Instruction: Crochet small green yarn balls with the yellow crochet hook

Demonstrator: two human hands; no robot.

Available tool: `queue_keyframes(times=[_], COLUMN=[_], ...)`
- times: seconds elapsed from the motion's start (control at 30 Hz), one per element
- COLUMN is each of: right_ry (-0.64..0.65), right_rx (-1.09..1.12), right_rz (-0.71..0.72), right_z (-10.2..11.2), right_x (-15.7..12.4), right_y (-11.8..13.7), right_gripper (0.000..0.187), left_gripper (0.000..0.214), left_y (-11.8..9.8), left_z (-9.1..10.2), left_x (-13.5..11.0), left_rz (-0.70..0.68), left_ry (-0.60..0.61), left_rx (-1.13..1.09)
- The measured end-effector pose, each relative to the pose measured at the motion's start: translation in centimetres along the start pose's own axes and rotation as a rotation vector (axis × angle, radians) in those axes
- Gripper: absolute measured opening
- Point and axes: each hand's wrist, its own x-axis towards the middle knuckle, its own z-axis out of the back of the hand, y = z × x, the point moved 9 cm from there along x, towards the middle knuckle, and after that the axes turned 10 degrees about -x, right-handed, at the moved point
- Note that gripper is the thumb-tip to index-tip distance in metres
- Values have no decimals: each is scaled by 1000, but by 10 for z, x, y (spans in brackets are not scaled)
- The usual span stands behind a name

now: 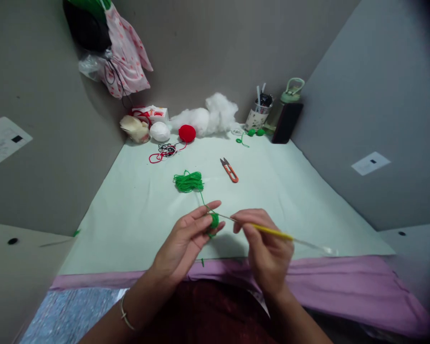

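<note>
Crochet in progress here. The left hand (186,236) pinches a small green crochet piece (214,220) between thumb and fingers, closed snug on it, held just above the near part of the pale green table cover (308,200). The right hand (267,248) has its fingers wrapped tight on a crochet hook (272,232) with a yellow handle and a clear tail end sticking out to the right; the metal tip pokes into the green piece. So both hands meet right in the middle, near the front edge of the table.

A strand of green yarn runs up from the piece to a loose green yarn bundle (188,181) lying a bit further back. Just right of that bundle sit orange thread snips (230,170), apart from it.

Along the back wall, from the left: a cream-coloured bundle (134,128), a white yarn ball (159,131), a red yarn ball (187,133) with tangled red and black thread (165,151) in front, then a heap of white stuffing (209,117). Further right are a patterned cup of tools (257,114), a couple of small green crocheted bits (255,132), and a green-lidded bottle (292,95) behind a dark case (286,123).

A pink patterned cloth (125,52) hangs on the wall up top left. There's a thin bracelet (124,313) on the left wrist, and a purple cloth (344,286) covers the table's near edge.
</note>
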Motion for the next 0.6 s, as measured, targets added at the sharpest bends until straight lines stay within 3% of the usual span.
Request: queue_keyframes(times=[0.07,0.13,0.37,0.5,0.6], right_ry=[0,55,97,96,74], right_rx=[230,381,539,663,715], right_rz=[-171,-254,-484,-622,-649], right_z=[-3,-14,-32,-20,5], right_x=[1,0,-10,-4,4], right_y=[-18,-26,-44,-53,-58], right_gripper=[21,17,13,20,20], left_gripper=[35,32,24,13,24], left_y=[-6,-9,-10,-39,-74], left_z=[0,-3,-10,-7,-1], left_x=[0,-1,-3,-6,-2], left_rz=[-41,-94,-209,-223,-217], left_ry=[-7,18,97,134,146], left_rx=[17,81,300,521,632])
